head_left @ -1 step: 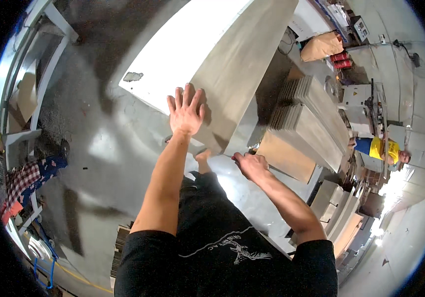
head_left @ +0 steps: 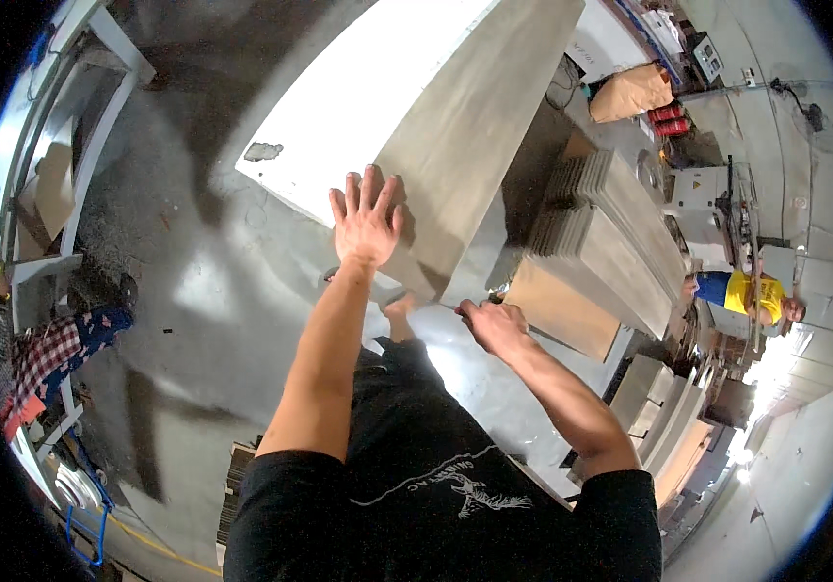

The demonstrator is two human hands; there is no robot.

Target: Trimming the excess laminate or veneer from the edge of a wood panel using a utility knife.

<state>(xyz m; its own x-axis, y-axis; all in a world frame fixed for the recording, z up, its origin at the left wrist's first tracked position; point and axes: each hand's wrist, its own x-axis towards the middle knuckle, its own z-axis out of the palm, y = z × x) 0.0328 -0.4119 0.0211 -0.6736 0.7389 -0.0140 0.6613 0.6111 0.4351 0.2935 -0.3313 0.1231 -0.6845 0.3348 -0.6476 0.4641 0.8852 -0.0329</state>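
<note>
While our left grip (head_left: pixel 366 233) lay spread on the panel (head_left: pixel 465 136), steady pressure seemed wise; our right grip (head_left: pixel 494 326) curled, contents unclear.

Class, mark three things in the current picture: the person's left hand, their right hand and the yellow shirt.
Left hand (head_left: pixel 365 232): head view, back of hand.
Right hand (head_left: pixel 496 327): head view, back of hand.
Yellow shirt (head_left: pixel 760 297): head view, middle of fabric.

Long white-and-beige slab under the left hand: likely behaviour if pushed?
The long white-and-beige slab looks stiff, with no visible sag. Probably heavy: it dwarfs the left hand. Its finish may chip: a grey patch sits near one corner.
</note>
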